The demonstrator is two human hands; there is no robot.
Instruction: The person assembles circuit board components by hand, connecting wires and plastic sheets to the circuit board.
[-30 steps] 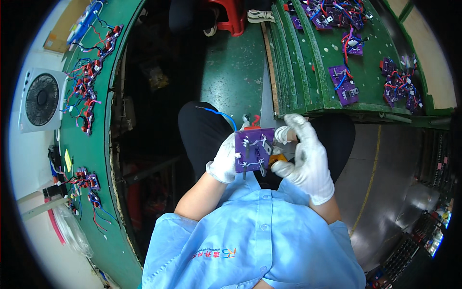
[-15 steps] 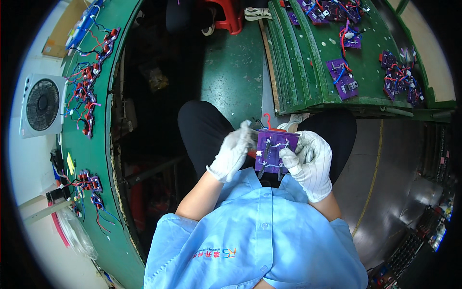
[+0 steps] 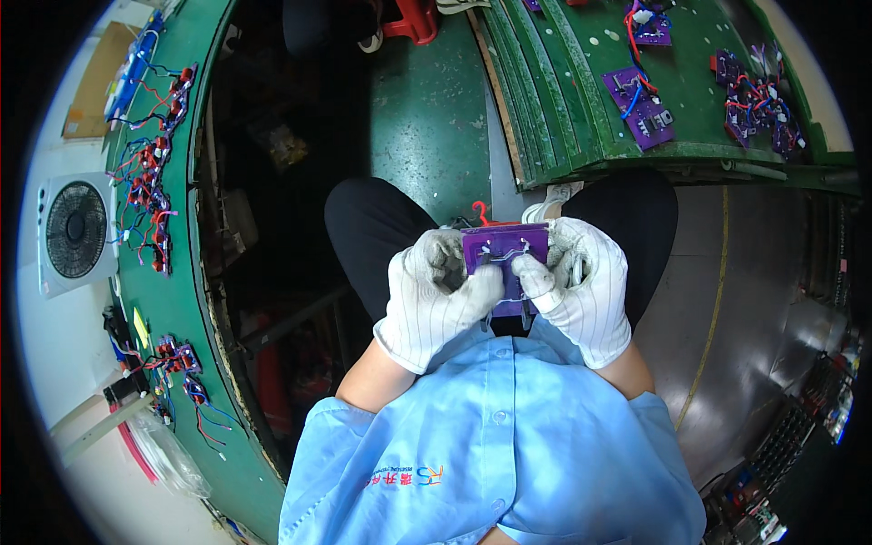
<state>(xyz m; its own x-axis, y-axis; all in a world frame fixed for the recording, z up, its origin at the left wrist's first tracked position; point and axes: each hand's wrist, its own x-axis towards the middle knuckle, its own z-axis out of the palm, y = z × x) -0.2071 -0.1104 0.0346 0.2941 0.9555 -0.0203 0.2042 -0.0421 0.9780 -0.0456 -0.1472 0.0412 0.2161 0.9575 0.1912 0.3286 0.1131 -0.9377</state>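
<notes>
A purple circuit board (image 3: 509,245) with pale wires across its face is held upright in front of my lap. A red wire (image 3: 480,213) curls up past its far edge. My left hand (image 3: 442,283), in a white striped glove, grips the board's left side, thumb on the near face. Gloved the same way, my right hand (image 3: 579,283) is closed on the right side, its thumb pressed against the board's face. Behind the board, my fingertips are hidden.
To the left, a green bench (image 3: 227,427) carries several wired boards (image 3: 145,186) and a white fan (image 3: 76,229) stands beside it. On the green table (image 3: 563,136) at the far right lie a purple board (image 3: 643,107) and a cluster of boards (image 3: 758,104). A red stool (image 3: 411,23) stands ahead.
My left hand has come in from beside the board and closed on its left side. The right hand keeps its hold. The whole view has shifted slightly.
</notes>
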